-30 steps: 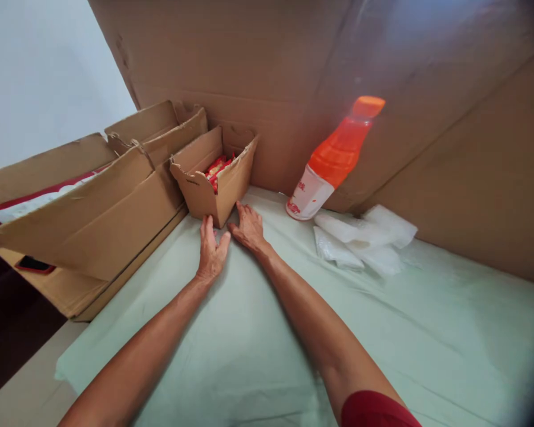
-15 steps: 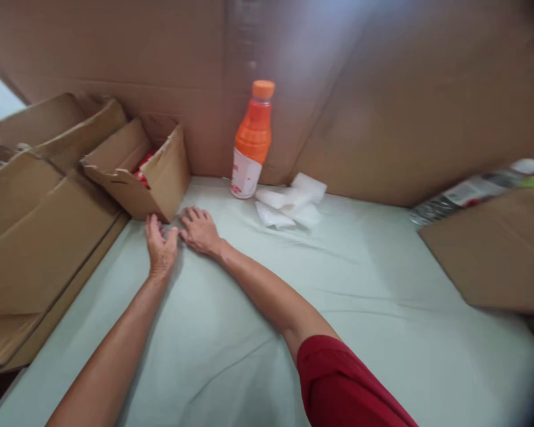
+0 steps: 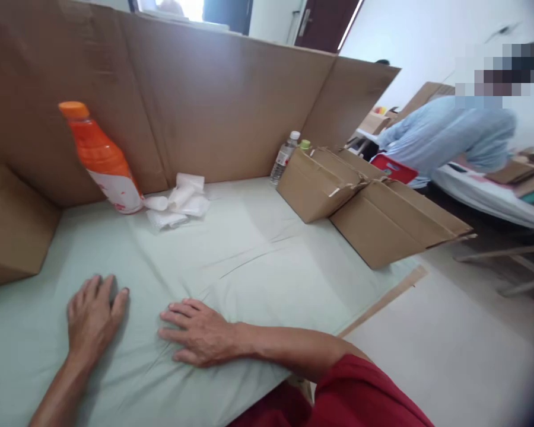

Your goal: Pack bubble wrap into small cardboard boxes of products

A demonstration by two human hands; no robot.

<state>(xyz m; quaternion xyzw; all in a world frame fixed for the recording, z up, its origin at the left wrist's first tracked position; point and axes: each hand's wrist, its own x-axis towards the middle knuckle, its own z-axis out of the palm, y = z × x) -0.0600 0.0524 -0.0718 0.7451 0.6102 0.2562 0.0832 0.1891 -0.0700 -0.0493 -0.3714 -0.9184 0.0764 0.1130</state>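
Note:
My left hand (image 3: 91, 317) lies flat on the pale green cloth (image 3: 258, 249), fingers stretched out, holding nothing. Beside it my right hand (image 3: 200, 332) rests palm down on the same cloth, fingers spread and empty. An orange bottle with a white label (image 3: 101, 160) stands against the cardboard wall (image 3: 213, 101) at the back left. A few crumpled white wrappers (image 3: 178, 200) lie next to the bottle. A small cardboard box (image 3: 13, 225) sits at the left edge, just beyond my left hand.
Two brown cardboard boxes (image 3: 369, 201) lie on the right side of the cloth, with a clear water bottle (image 3: 283, 156) behind them. A person in a light blue shirt (image 3: 449, 136) bends over another table at the far right. Bare tabletop (image 3: 449, 350) shows at the lower right.
My view has swung to the right, so the bottle and small box now sit at the left. Both hands have drawn back from the small box and stay flat on the cloth.

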